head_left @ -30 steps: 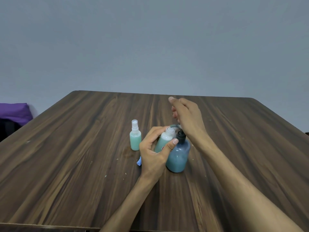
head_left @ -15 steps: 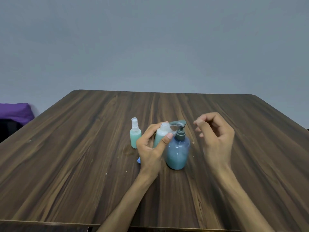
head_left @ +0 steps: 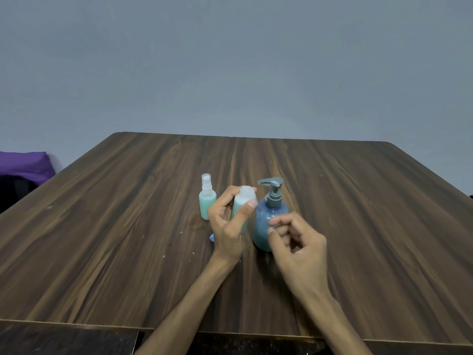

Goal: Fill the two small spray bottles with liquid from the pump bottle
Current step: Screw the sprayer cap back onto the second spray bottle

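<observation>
Head view: wooden table (head_left: pixel 128 226) with three bottles near its middle. Blue pump bottle (head_left: pixel 263 226) upright, gray pump head on top with nozzle pointing left. Just left of pump bottle: open spray bottle (head_left: pixel 242 203), no cap, part full of pale green liquid, gripped by left hand (head_left: pixel 226 226) with thumb and fingers wrapped round it. Farther left of pump bottle: capped spray bottle (head_left: pixel 207 201), standing alone, green liquid inside. Just in front of pump bottle: right hand (head_left: pixel 299 249), fingers loosely curled, holding nothing. Small blue thing (head_left: pixel 212 237) peeking out beside left hand.
</observation>
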The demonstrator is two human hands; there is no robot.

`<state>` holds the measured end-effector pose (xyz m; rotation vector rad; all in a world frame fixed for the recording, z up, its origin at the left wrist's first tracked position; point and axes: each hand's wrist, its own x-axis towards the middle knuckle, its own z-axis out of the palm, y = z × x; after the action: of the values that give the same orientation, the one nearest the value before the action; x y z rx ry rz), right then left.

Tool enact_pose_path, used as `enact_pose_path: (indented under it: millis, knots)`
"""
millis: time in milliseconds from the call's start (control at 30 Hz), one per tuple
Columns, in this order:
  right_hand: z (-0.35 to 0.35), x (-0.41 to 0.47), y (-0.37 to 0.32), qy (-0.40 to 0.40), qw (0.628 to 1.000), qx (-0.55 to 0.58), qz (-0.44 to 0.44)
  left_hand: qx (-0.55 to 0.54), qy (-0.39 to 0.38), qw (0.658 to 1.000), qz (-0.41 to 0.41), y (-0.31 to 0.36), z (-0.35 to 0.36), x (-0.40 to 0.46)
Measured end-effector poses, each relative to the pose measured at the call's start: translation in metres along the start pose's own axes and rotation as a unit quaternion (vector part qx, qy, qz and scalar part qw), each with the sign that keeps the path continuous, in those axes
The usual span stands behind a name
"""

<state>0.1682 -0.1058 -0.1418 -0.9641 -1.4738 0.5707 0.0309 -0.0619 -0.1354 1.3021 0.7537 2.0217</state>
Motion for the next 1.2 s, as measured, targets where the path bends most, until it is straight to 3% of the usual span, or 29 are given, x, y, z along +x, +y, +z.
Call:
enact_pose_path:
  millis: [333,667,900,1200]
  knots:
    - [0.032,-0.004,-0.01,-0.037,0.993,-0.095,-0.058,0.004,-0.021,1.0,-0.014,-0.005,-0.007,0.001]
    - [0.052,0.01,-0.017,0.007,0.995,-0.099,-0.004,-0.086,-0.009,0.989,-0.12,0.005,-0.004,-0.001]
    - [0.062,0.01,-0.019,0.034,0.994,-0.105,-0.005,-0.018,-0.017,0.997,-0.076,0.015,-0.008,-0.008]
    - [0.065,-0.001,-0.015,0.019,0.996,-0.079,0.024,0.039,0.034,0.991,-0.125,0.013,-0.028,-0.023]
